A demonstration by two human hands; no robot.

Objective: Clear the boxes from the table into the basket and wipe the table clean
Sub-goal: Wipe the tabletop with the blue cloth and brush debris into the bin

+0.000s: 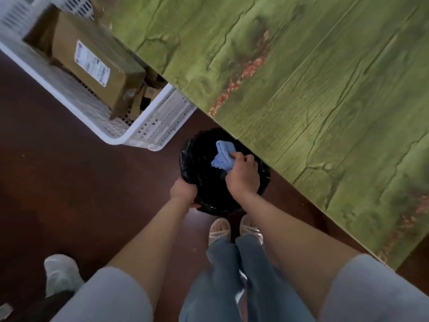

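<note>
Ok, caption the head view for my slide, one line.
Right hand holds blue cloth over the bin by the table, left hand grips its rim; boxes in the basket.

Round bin [197, 147], lined with a glossy black bag, standing on the dark red-brown floor [69, 194]. Just on my side of it, my two pale shoes [219, 230] stand side by side, below my blue jeans [222, 275]. Lower left: another person's white shoe [61, 273], well apart from the bin.
</note>
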